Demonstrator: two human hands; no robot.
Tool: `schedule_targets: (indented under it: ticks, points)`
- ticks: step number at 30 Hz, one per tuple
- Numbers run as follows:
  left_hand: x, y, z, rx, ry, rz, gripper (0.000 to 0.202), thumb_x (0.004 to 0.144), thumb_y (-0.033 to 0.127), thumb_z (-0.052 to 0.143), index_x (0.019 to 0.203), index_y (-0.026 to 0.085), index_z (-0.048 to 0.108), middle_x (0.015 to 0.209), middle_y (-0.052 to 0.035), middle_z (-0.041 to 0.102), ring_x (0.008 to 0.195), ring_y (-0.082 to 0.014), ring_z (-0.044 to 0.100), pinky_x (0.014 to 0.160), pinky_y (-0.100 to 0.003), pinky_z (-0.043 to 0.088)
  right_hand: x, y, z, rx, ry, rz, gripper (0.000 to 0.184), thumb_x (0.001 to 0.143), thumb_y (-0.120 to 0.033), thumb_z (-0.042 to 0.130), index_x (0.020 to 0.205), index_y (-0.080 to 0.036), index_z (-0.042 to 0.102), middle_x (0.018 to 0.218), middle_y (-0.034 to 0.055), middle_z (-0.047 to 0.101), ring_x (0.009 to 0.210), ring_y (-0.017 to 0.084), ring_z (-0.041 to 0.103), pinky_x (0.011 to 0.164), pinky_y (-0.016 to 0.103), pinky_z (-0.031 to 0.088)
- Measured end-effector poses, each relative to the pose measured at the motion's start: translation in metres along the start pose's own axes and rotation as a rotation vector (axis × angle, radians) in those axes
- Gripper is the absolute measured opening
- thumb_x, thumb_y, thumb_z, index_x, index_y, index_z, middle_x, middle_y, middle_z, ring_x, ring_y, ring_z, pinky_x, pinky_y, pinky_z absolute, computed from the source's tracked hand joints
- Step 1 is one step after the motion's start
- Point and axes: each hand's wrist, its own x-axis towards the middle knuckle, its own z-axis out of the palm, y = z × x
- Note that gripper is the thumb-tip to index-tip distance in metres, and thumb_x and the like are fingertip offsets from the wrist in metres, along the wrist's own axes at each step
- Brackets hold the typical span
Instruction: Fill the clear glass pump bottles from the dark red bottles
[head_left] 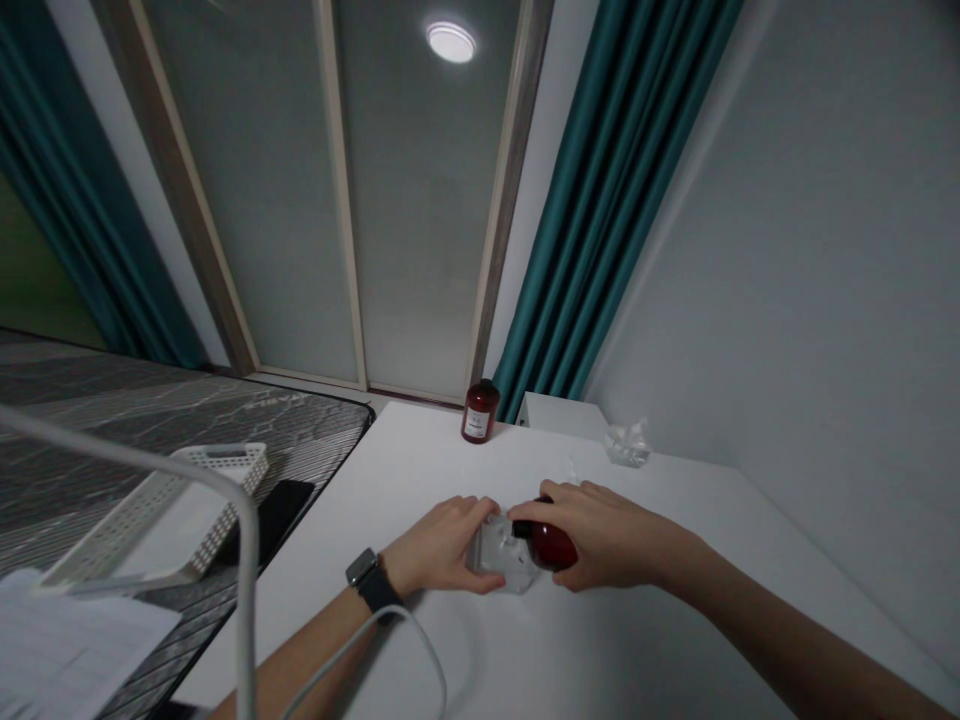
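Over the white table, my right hand is wrapped around a dark red bottle. The bottle is tilted, its black neck end pointing left over a clear plastic container. My left hand, with a black watch on the wrist, grips that container from its left side, thumb near and fingers far. Part of the container is hidden by the fingers and the bottle. Whether liquid is flowing cannot be made out. A second dark red bottle with a white label and black cap stands upright at the table's far edge.
A crumpled clear plastic bag lies at the back right of the table. Left of the table are a white perforated basket, a black flat object and papers. A white cable crosses the left foreground.
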Motion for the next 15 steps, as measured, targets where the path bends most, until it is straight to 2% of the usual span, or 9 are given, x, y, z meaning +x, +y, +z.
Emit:
schedule_targets:
  ticks: [15]
  points:
    - [0.0002, -0.0015, 0.0014, 0.004, 0.004, 0.000, 0.058, 0.071, 0.048, 0.078, 0.112, 0.020, 0.049, 0.108, -0.0102, 0.068, 0.098, -0.0324, 0.066, 0.086, -0.041, 0.051, 0.0001, 0.0001, -0.0010, -0.002, -0.012, 0.006, 0.068, 0.068, -0.023, 0.068, 0.134, -0.034, 0.053, 0.107, 0.0087, 0.057, 0.093, 0.030, 0.060, 0.081, 0.042, 0.042]
